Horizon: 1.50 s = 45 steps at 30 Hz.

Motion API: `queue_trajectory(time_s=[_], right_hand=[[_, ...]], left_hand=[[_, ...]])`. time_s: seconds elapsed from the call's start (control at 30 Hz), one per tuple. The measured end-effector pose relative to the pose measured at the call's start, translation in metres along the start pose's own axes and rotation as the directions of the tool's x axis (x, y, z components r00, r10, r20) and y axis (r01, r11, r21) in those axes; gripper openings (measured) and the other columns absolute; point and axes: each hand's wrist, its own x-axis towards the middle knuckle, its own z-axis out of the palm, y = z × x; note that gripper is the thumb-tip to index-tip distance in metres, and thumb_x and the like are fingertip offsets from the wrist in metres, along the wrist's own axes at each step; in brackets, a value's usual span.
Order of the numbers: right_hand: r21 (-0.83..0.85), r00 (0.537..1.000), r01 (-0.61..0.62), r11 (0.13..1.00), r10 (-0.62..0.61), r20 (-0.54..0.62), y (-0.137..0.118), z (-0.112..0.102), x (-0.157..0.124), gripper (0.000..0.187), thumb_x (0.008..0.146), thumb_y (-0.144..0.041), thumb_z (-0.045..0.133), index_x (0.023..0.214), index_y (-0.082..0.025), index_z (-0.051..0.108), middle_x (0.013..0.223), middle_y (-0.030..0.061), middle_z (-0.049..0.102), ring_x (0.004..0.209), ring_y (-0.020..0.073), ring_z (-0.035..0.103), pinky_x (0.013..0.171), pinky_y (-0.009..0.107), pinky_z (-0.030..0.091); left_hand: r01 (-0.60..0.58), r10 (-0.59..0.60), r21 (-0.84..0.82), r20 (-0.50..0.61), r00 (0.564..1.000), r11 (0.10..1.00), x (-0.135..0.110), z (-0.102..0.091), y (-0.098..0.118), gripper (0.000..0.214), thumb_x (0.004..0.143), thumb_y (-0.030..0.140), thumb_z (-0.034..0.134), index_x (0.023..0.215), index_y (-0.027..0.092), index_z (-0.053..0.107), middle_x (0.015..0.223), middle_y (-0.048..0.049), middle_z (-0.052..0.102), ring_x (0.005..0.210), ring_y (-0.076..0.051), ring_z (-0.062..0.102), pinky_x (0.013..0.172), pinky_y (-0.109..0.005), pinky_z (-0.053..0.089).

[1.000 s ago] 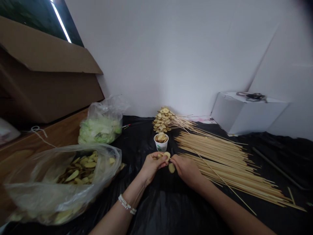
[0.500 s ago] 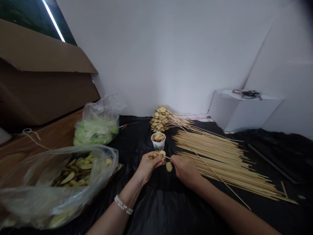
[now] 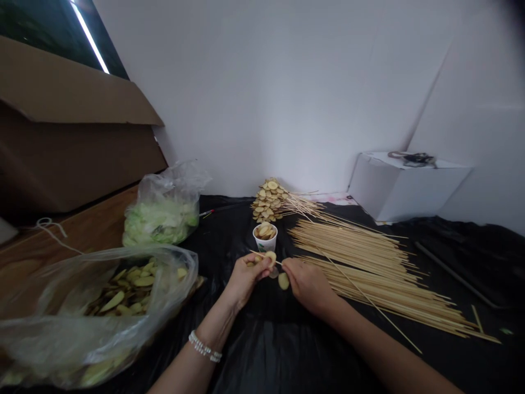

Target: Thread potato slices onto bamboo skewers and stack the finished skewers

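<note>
My left hand (image 3: 245, 278) pinches a round potato slice (image 3: 270, 257) in front of a small white cup (image 3: 264, 238) filled with slices. A thin bamboo skewer (image 3: 353, 298) runs through that slice, its tip sticking out to the left. My right hand (image 3: 308, 283) is closed on the skewer just right of the slice. Another slice (image 3: 283, 280) hangs on the skewer by my right thumb. Both hands hover over the black plastic sheet (image 3: 270, 339).
A clear bag of potato slices (image 3: 94, 306) lies at the left, a bag of green leaves (image 3: 164, 210) behind it. Finished slice skewers (image 3: 268, 200) are stacked behind the cup. A pile of bare skewers (image 3: 369, 262) spreads to the right. A white box (image 3: 406, 186) and cardboard box (image 3: 74, 131) stand further off.
The skewer tip has pushed through the slice in my left hand and now shows on its left side. Both hands stay together near the cup.
</note>
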Motion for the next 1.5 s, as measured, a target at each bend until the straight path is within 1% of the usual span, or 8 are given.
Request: queue_trajectory(time_s=[0.37, 0.6, 0.7, 0.83, 1.03, 1.13, 1.33, 1.5], right_hand=[[-0.09, 0.999, 0.032, 0.995, -0.029, 0.041, -0.005, 0.004, -0.004, 0.014, 0.087, -0.011, 0.047, 0.088, -0.019, 0.059, 0.076, 0.0012, 0.064, 0.061, 0.0145, 0.055, 0.054, 0.028, 0.025], [-0.012, 0.962, -0.035, 0.999, 0.031, -0.27, 0.009, -0.012, 0.003, 0.029, 0.096, -0.017, 0.033, 0.083, -0.018, 0.059, 0.073, 0.0044, 0.063, 0.066, 0.015, 0.057, 0.059, 0.026, 0.033], [-0.03, 0.956, -0.043, 0.999, 0.032, -0.291, 0.015, -0.013, 0.003, 0.031, 0.097, -0.02, 0.033, 0.082, -0.017, 0.06, 0.073, 0.0049, 0.064, 0.065, 0.0151, 0.056, 0.059, 0.026, 0.032], [-0.038, 0.968, -0.019, 0.999, 0.009, -0.249, 0.016, -0.01, 0.001, 0.032, 0.098, -0.021, 0.033, 0.084, -0.017, 0.061, 0.076, 0.0048, 0.065, 0.064, 0.0144, 0.057, 0.058, 0.026, 0.032], [-0.016, 0.97, -0.007, 1.0, 0.003, -0.242, 0.014, -0.009, 0.001, 0.029, 0.097, -0.018, 0.035, 0.085, -0.017, 0.061, 0.074, 0.0042, 0.064, 0.066, 0.0146, 0.058, 0.06, 0.026, 0.033], [0.0, 0.972, 0.01, 1.0, -0.01, -0.237, 0.014, -0.009, 0.0, 0.026, 0.096, -0.016, 0.036, 0.088, -0.017, 0.061, 0.076, 0.0037, 0.064, 0.068, 0.0146, 0.059, 0.061, 0.025, 0.034], [0.026, 0.963, 0.012, 1.0, -0.005, -0.269, 0.013, -0.008, 0.001, 0.029, 0.097, -0.018, 0.035, 0.084, -0.017, 0.06, 0.073, 0.0032, 0.064, 0.066, 0.0133, 0.058, 0.061, 0.023, 0.035], [0.039, 0.968, 0.025, 0.999, -0.014, -0.251, 0.013, -0.007, 0.0, 0.029, 0.098, -0.019, 0.035, 0.088, -0.016, 0.062, 0.078, 0.0047, 0.065, 0.069, 0.0136, 0.059, 0.062, 0.023, 0.037]], left_hand=[[0.047, -0.047, 0.059, 0.007, 0.999, 0.997, -0.003, 0.007, -0.008, 0.039, 0.048, 0.03, 0.09, 0.076, 0.01, 0.071, 0.067, -0.0039, 0.069, 0.059, -0.01, 0.063, 0.057, -0.019, 0.05], [-0.153, 0.148, 0.251, 0.038, 0.988, 0.956, 0.001, 0.001, -0.007, 0.033, 0.066, 0.041, 0.078, 0.084, 0.013, 0.075, 0.066, -0.004, 0.068, 0.048, -0.008, 0.049, 0.044, -0.018, 0.034], [-0.232, 0.213, 0.475, 0.093, 0.973, 0.849, 0.003, -0.001, -0.014, 0.027, 0.063, 0.035, 0.079, 0.083, 0.017, 0.077, 0.067, -0.0029, 0.067, 0.057, -0.012, 0.052, 0.054, -0.022, 0.039], [-0.351, 0.264, 0.723, 0.237, 0.935, 0.595, 0.004, -0.003, -0.019, 0.033, 0.06, 0.031, 0.081, 0.092, 0.022, 0.077, 0.071, -0.0015, 0.064, 0.066, -0.017, 0.054, 0.062, -0.025, 0.038], [-0.391, 0.222, 0.827, 0.326, 0.919, 0.403, 0.002, -0.003, -0.021, 0.031, 0.061, 0.024, 0.079, 0.091, 0.024, 0.075, 0.078, -0.0021, 0.065, 0.071, -0.018, 0.057, 0.064, -0.026, 0.037], [-0.382, 0.244, 0.793, 0.299, 0.923, 0.474, 0.002, -0.001, -0.022, 0.016, 0.064, 0.026, 0.077, 0.079, 0.021, 0.073, 0.076, -0.0017, 0.064, 0.071, -0.017, 0.056, 0.064, -0.025, 0.039], [-0.108, 0.066, 0.329, 0.137, 0.988, 0.938, 0.002, 0.0, -0.01, 0.025, 0.072, 0.035, 0.074, 0.081, 0.016, 0.061, 0.074, -0.0019, 0.067, 0.062, -0.012, 0.061, 0.053, -0.019, 0.045], [0.016, -0.018, -0.111, -0.015, 1.0, 0.994, 0.004, -0.007, 0.003, 0.027, 0.071, 0.023, 0.078, 0.093, 0.017, 0.064, 0.082, -0.0023, 0.069, 0.079, -0.015, 0.069, 0.071, -0.024, 0.056]])
